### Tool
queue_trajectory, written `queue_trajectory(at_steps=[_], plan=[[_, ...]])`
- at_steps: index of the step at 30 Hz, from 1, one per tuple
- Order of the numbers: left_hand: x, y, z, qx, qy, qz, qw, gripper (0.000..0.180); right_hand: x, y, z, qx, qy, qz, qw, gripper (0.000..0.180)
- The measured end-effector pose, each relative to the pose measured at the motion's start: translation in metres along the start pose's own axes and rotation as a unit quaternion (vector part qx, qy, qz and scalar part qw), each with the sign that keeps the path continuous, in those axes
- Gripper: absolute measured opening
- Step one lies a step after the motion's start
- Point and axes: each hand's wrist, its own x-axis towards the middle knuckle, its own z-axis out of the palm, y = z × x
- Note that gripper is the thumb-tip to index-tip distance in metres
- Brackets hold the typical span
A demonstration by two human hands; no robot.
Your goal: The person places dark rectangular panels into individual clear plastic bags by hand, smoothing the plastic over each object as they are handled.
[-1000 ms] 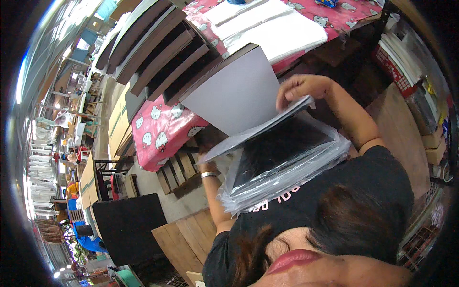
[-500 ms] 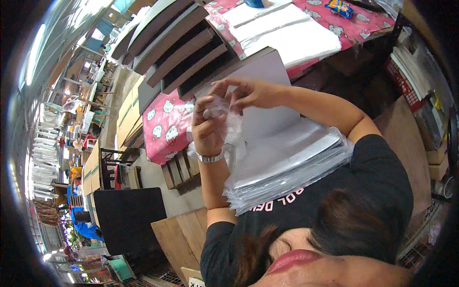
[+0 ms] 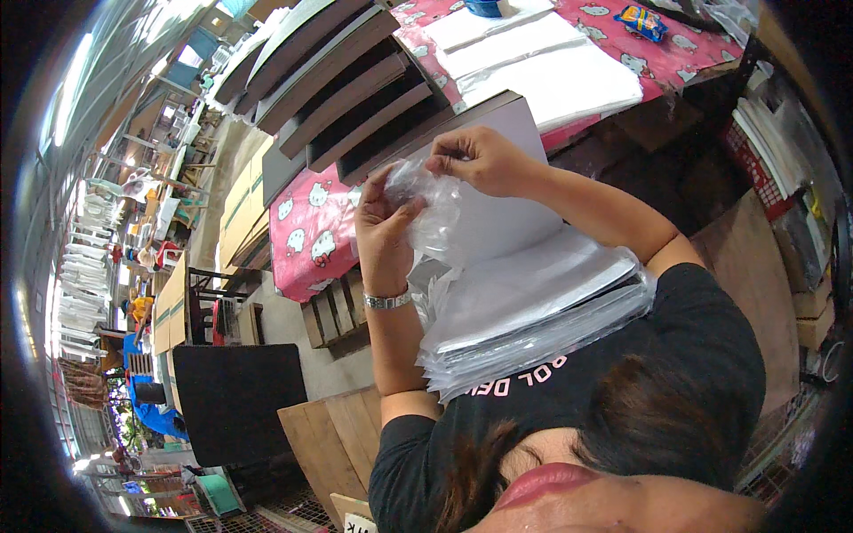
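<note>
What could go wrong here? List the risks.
1. The clear plastic bag is pinched thin between the left hand and right hand; a hard pull may tear it.
2. The stack of bagged sheets rests against the chest, unheld and tilted; it might slide off.

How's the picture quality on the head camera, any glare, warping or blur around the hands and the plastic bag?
Head view: strong fisheye warping, with shelf and table edges bending toward a black rim; bright daylight washes out the far left side; the left hand and right hand are fairly sharp, both pinching a clear plastic bag that catches pale glare; the stack of bagged sheets also shines.
</note>
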Motion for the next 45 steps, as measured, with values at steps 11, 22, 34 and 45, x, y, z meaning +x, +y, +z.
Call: queue_trajectory(at_steps=[11, 22, 34, 45], plan=[[-0.021, 0.007, -0.007, -0.087, -0.120, 0.013, 0.989, 0.020, -0.042, -0.024, -0.014, 0.278, -0.318, 0.189, 0.887, 0.024], [-0.076, -0.001, -0.046, -0.040, -0.021, -0.223, 0.974, 0.040, -0.043, -0.005, -0.032, 0.167, -0.538, -0.077, 0.823, 0.019], [-0.077, -0.001, -0.056, 0.083, -0.242, -0.164, 0.953, 0.042, -0.041, -0.004, -0.086, 0.296, -0.179, -0.024, 0.938, 0.017], [-0.065, -0.003, -0.041, -0.073, -0.144, -0.113, 0.980, 0.047, -0.033, -0.010, -0.063, 0.333, 0.316, 0.128, 0.879, 0.011]])
